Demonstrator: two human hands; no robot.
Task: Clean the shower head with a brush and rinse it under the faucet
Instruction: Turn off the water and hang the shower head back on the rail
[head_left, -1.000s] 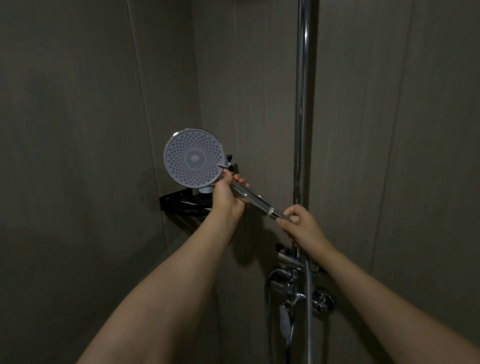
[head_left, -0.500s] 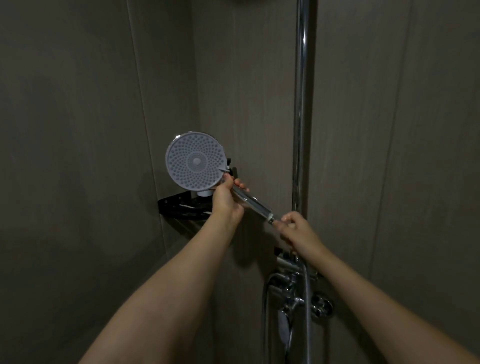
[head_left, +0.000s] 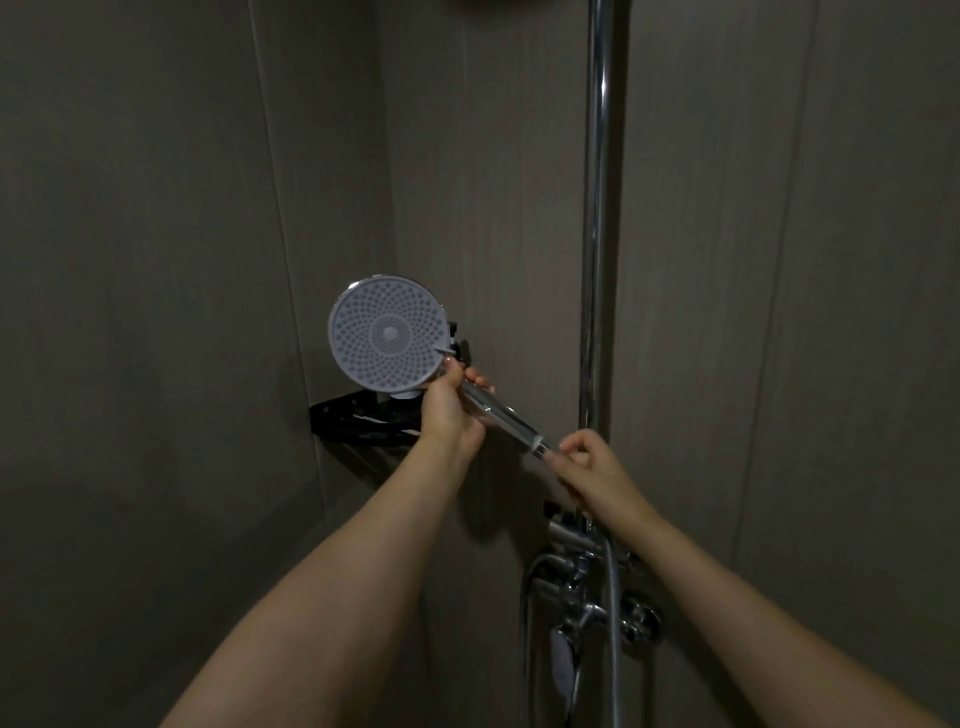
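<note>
The shower head is held up in the corner of the shower stall, its round nozzle face turned toward the camera, apparently so the spray holes can be looked over and reached. The left hand wraps its fingers around the chrome handle just below the face, a firm grip that steadies the head. The right hand pinches the lower end of the handle, where the hose would join; the fingers curl around that end, likely to unscrew the fitting or hold it against twisting, though the joint itself is hidden by the fingers. No brush is in view, so scrubbing looks not yet begun.

Behind the head, a black corner shelf is fixed to the wall, with a small white object on it, too dim to name. To the right stands the chrome riser pipe; below it sits the mixer faucet with its spout and the metal hose hanging down. Dark grey wall panels surround everything.
</note>
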